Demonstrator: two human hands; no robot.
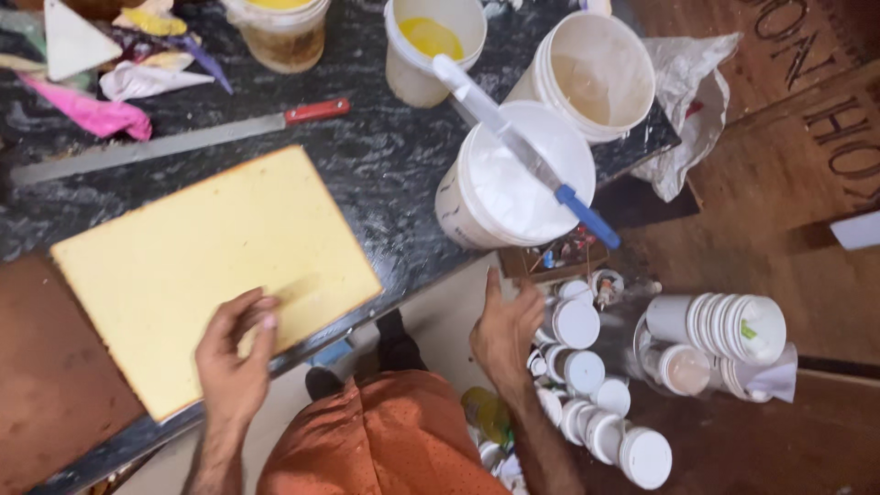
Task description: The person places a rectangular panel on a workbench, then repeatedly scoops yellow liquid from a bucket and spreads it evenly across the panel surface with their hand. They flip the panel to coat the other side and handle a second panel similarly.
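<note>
Warm indoor light, soft blur, dim corners.

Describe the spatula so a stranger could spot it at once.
Start at the dark marbled counter and find the white bucket of white cream at its near edge. The spatula lies slanted across that bucket's rim. Unlike the red-handled knife, its handle is blue.

The left hand (234, 353) rests its fingertips on the near edge of a flat yellow sponge sheet (206, 261) lying on the dark marble counter (394, 165). The right hand (504, 330), fingers spread and holding nothing, hovers at four o'clock from the sheet, just beside a cluster of white-lidded jars (587, 385). At one o'clock stands a white bucket of cream (513, 179) with a blue-handled spatula (522, 151) across it.
</note>
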